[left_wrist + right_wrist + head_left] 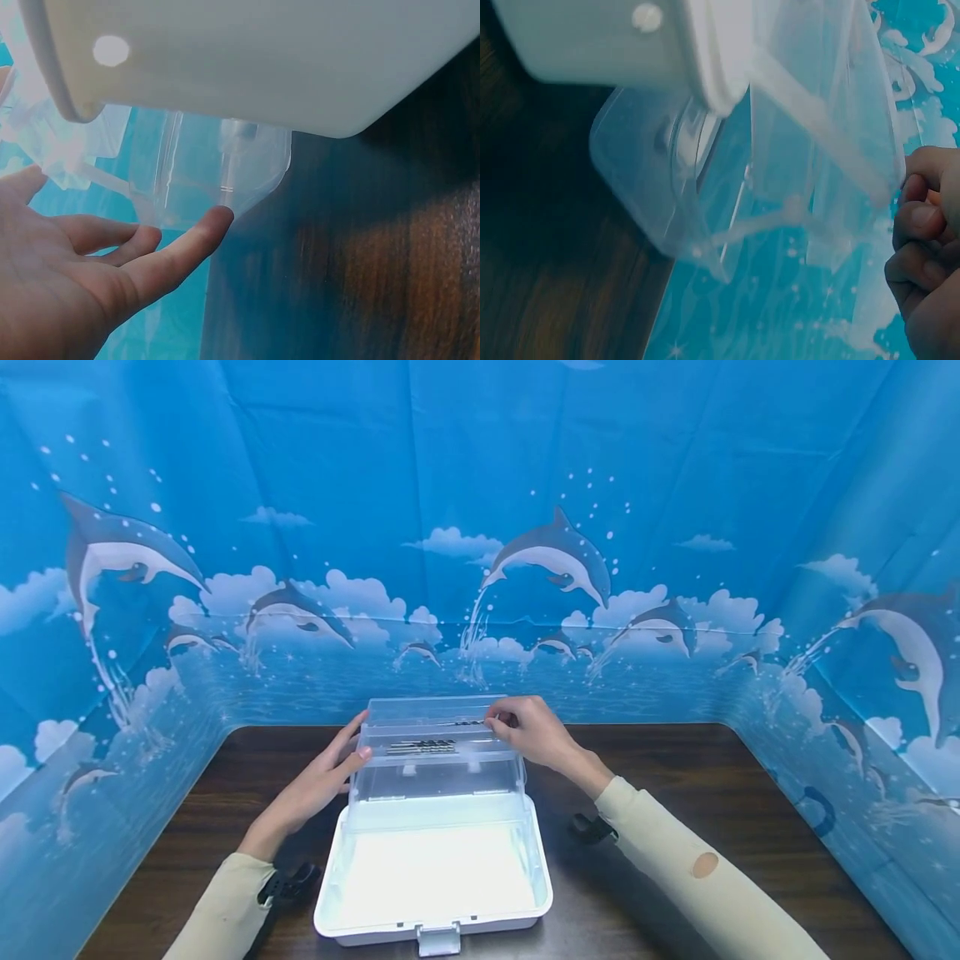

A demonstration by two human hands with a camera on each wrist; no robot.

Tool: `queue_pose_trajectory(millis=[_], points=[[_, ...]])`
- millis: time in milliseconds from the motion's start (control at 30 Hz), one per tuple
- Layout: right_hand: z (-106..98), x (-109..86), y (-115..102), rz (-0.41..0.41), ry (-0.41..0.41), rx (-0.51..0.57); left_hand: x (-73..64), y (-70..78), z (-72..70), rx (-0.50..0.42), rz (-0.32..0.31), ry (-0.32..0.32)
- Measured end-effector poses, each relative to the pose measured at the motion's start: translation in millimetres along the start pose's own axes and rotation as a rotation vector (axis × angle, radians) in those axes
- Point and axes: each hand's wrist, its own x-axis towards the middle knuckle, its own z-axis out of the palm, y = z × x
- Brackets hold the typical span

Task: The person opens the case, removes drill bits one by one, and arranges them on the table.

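Observation:
A storage box with a white base (437,925) stands with its clear tray (472,750) raised at the back. Several drill bits (422,747) lie side by side in that tray. My right hand (534,731) pinches a dark drill bit (467,722) over the upper tray section; its curled fingers show in the right wrist view, but the bit does not. At the tray's left end, my left hand (324,777) steadies the clear plastic with extended fingers. In the left wrist view its fingertips (219,217) are against or close to the clear lid (255,169).
The box rests on a dark wood table (645,877). A blue dolphin-print cloth (420,485) hangs behind the table and along both sides. A white latch (438,941) hangs at the box's front edge. Black straps (592,828) sit at both wrists.

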Motion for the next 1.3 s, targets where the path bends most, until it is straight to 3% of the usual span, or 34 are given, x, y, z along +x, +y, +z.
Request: queue_pose_trajectory(millis=[267,733,900,1067,1300], points=[[-16,-19.8,24,-0.009,0.141,-0.028,1.1,0.7,-1.1,0.011,-0.014,0.000],[-27,-68.4,72,0.064,0.259,-0.038,-1.6,1.0,-0.4,0.016,-0.016,-0.006],[-30,-81.7,85,0.055,0.304,-0.052,-1.6,1.3,1.4,0.000,-0.002,-0.011],[-30,-88.6,97,0.092,0.278,-0.089,-1.7,1.6,3.7,-0.012,0.022,-0.015],[-18,-91.6,119,0.231,0.142,-0.133,-1.2,-2.4,4.8,-0.008,0.021,-0.011]])
